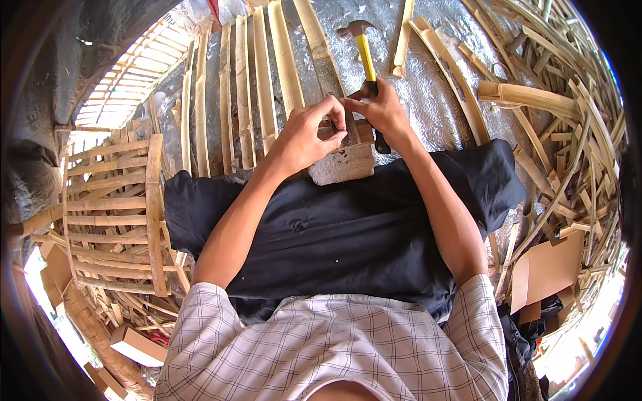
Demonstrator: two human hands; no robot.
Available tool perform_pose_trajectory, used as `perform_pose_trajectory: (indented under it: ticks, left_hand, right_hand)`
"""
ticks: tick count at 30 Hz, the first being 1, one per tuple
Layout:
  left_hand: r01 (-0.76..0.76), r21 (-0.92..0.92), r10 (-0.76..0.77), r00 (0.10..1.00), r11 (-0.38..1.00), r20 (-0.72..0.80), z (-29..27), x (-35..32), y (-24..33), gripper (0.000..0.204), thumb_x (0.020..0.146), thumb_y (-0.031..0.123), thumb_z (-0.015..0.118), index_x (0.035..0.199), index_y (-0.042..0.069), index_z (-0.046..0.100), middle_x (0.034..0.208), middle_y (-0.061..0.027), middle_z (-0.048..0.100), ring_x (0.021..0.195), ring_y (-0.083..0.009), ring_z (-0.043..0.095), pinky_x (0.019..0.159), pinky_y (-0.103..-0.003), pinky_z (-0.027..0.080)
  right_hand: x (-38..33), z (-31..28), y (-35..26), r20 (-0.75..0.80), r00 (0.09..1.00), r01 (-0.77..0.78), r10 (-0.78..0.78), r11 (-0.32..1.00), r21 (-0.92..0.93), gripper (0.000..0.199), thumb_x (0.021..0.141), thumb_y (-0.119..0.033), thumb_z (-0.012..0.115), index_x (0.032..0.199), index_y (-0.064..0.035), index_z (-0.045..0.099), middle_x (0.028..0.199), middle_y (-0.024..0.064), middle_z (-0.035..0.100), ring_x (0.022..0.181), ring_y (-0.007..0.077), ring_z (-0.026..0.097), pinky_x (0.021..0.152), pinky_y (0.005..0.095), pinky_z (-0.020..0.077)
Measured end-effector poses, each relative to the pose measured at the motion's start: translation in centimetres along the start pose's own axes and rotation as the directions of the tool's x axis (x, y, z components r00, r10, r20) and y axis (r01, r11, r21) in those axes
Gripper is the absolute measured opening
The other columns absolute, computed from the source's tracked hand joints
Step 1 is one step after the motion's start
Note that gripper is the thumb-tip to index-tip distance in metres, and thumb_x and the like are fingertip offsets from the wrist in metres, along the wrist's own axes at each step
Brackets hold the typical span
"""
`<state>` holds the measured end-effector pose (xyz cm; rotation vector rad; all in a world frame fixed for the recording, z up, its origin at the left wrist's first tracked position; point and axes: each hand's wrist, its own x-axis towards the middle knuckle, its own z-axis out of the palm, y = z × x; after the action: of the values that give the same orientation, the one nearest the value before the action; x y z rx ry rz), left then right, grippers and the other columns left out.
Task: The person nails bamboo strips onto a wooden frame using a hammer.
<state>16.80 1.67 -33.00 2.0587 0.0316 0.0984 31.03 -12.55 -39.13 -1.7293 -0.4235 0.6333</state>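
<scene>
Both hands pinch at a bamboo slat point(332, 87) lying across a grey stone block point(344, 162) at the lap's far edge, left hand point(309, 134) and right hand point(381, 110) each in a clenched fingertip grip; the slat looks light, stiff and splintery, best held by its flat edges.

Silvery floor sheet point(428, 93), sunlit bamboo offcut heap point(568, 134) at right, slatted bamboo frame point(114, 214) at left
</scene>
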Motion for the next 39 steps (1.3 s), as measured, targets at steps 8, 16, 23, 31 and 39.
perform_pose_trajectory:
  ticks: [8, 16, 23, 31, 39]
  left_hand:
    - [-0.036, 0.014, 0.037, 0.998, 0.999, -0.043, 0.2, 0.0, 0.2, 0.020, 0.081, -0.003, 0.076, 0.091, -0.001, 0.059, 0.088, -0.0107, 0.069, 0.081, -0.0219, 0.070, 0.077, -0.034, 0.055]
    - [-0.097, 0.029, 0.097, 0.995, 0.995, -0.019, -0.2, 0.1, 0.4, 0.019, 0.081, -0.004, 0.076, 0.093, 0.000, 0.061, 0.088, -0.0089, 0.069, 0.080, -0.0205, 0.070, 0.077, -0.033, 0.055]
    - [-0.056, -0.019, 0.056, 0.998, 0.998, -0.010, -0.2, 0.1, 0.0, 0.021, 0.081, -0.003, 0.077, 0.093, 0.000, 0.061, 0.087, -0.0079, 0.070, 0.084, -0.0202, 0.070, 0.080, -0.033, 0.055]
    - [0.069, -0.111, -0.071, 0.997, 0.991, -0.016, -0.2, -0.1, 0.1, 0.037, 0.084, -0.009, 0.075, 0.107, 0.004, 0.049, 0.092, -0.0085, 0.066, 0.094, -0.0148, 0.069, 0.093, -0.034, 0.058]
    - [0.050, -0.114, -0.052, 0.999, 0.992, -0.014, -0.3, -0.1, -0.3, 0.039, 0.083, -0.008, 0.076, 0.104, 0.005, 0.046, 0.092, -0.0073, 0.066, 0.097, -0.0156, 0.070, 0.095, -0.036, 0.057]
  right_hand:
    - [-0.1, -0.2, -0.4, 0.027, 1.000, -0.014, 0.015, 0.999, -0.040, 0.047, 0.077, -0.016, 0.092, 0.081, -0.0074, 0.046, 0.082, 0.0089, 0.071, 0.075, 0.0111, 0.065, 0.063, 0.0281, 0.0511]
    - [-0.1, -0.1, 0.1, 0.004, 1.000, -0.017, 0.017, 0.999, 0.047, 0.051, 0.071, -0.016, 0.096, 0.079, -0.0062, 0.047, 0.077, 0.0107, 0.070, 0.073, 0.0114, 0.062, 0.063, 0.0314, 0.0507]
    - [0.0, 0.0, 0.2, -0.005, 1.000, -0.004, 0.004, 0.999, 0.042, 0.051, 0.071, -0.018, 0.096, 0.078, -0.0061, 0.048, 0.074, 0.0087, 0.068, 0.070, 0.0110, 0.059, 0.060, 0.0311, 0.0487]
    - [0.5, 0.0, 1.5, -0.009, 1.000, -0.017, 0.018, 0.998, 0.061, 0.051, 0.070, -0.022, 0.097, 0.078, -0.0053, 0.050, 0.073, 0.0064, 0.066, 0.064, 0.0098, 0.054, 0.054, 0.0299, 0.0449]
    - [-0.1, 0.0, 0.6, -0.028, 0.998, 0.053, -0.052, 0.998, 0.018, 0.048, 0.071, -0.020, 0.096, 0.080, -0.0049, 0.051, 0.075, 0.0074, 0.069, 0.066, 0.0094, 0.056, 0.057, 0.0286, 0.0453]
